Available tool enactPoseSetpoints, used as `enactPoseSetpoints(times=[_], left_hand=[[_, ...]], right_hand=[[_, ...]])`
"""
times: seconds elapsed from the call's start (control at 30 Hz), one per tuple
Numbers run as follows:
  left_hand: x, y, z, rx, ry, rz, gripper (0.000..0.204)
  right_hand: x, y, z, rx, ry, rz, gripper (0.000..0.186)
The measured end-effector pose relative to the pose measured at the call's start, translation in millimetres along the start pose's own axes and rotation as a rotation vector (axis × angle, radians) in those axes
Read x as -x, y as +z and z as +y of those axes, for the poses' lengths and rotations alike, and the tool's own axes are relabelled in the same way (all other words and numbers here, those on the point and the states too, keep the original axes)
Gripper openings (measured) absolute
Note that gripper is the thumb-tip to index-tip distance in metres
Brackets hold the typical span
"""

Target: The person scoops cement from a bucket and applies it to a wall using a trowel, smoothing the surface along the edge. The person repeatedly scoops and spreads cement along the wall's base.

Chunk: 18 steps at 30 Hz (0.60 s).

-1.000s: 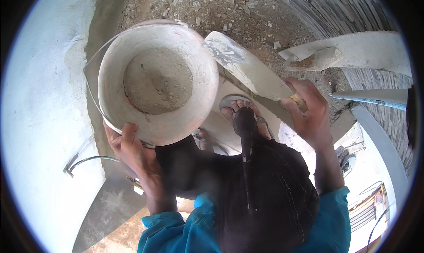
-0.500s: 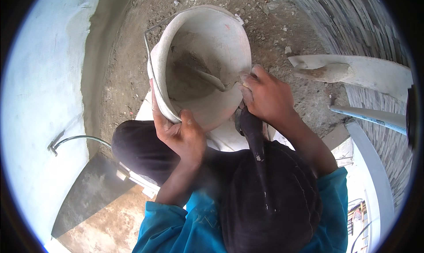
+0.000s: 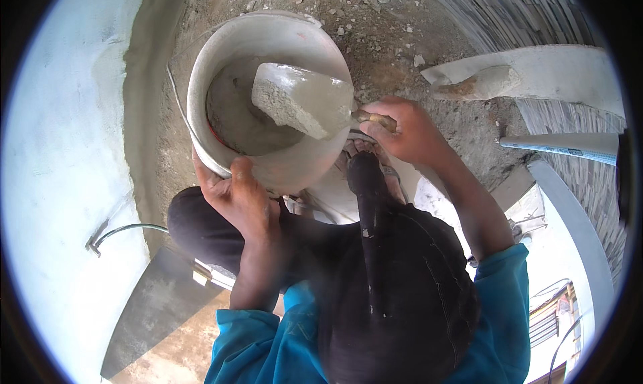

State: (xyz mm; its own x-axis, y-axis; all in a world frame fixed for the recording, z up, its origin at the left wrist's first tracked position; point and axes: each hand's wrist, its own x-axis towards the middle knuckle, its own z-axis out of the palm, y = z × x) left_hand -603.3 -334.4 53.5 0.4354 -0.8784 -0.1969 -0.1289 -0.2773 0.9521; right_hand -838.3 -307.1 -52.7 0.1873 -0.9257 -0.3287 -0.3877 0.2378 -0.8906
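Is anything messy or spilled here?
Nothing looks spilled. The wet mortar sits on the trowel above the tilted bucket; the ground is just rubble-strewn.

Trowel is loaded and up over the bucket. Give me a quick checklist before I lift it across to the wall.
1. Right hand closed on the trowel handle: ok.
2. Mortar sitting on the trowel blade, a thick lump at its left end: ok, though it sits close to the edge.
3. Blade still above the bucket, so drips would fall inside: ok.
4. Left hand gripping the bucket's near rim, bucket tilted towards the body: ok.
5. Mortar left in the bucket: ok, a layer covers the bottom.
6. Path to the wall on the left: cannot tell; a bent wire sticks out of it lower down.
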Motion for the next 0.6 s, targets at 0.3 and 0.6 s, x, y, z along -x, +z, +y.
enactPoseSetpoints(times=[0.3, 0.6], left_hand=[[-44, -27, 12, -0.181, -0.048, 0.032, 0.056], [-91, -81, -4, -0.554, 0.041, -0.277, 0.06]], right_hand=[[79, -61, 48, -0.066, 0.142, 0.011, 0.039], [180, -59, 203, 0.129, 0.452, 0.046, 0.033]])
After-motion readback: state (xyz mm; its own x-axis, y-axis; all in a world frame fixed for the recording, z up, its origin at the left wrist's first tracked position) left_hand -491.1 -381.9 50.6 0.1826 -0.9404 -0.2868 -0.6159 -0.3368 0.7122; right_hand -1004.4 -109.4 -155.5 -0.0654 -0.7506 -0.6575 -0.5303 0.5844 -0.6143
